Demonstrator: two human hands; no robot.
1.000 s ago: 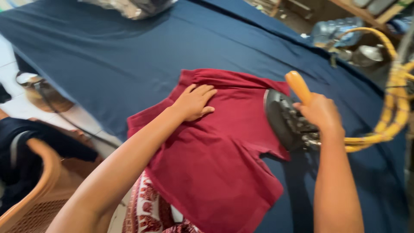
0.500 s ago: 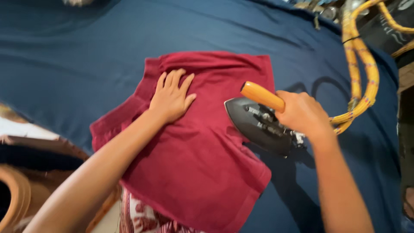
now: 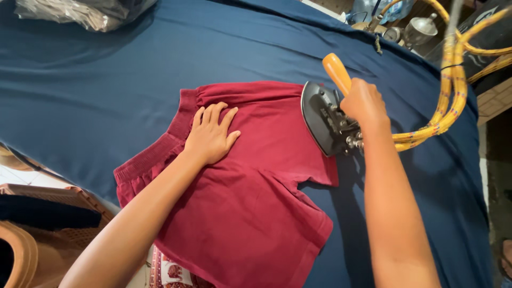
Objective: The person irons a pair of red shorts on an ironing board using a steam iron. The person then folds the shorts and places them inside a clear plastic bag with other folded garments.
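A pair of dark red shorts (image 3: 250, 213) lies flat on a table covered with dark blue cloth (image 3: 106, 90). My left hand (image 3: 210, 136) presses palm down on the shorts near the waistband, fingers spread. My right hand (image 3: 362, 101) grips the orange handle of a heavy black iron (image 3: 322, 120), which rests on the right edge of the shorts. A thick yellow braided cord (image 3: 448, 101) runs from the iron off to the upper right.
A bundle in clear plastic (image 3: 80, 12) lies at the table's far left corner. Metal pots (image 3: 418, 29) and a plastic bottle stand beyond the far edge. A brown plastic basket (image 3: 32, 234) with dark clothes sits at the lower left. A patterned cloth (image 3: 170, 272) hangs below the shorts.
The iron has slid up along the right side of the shorts toward the waistband. My left hand stays pressed on the fabric. The view has shifted.
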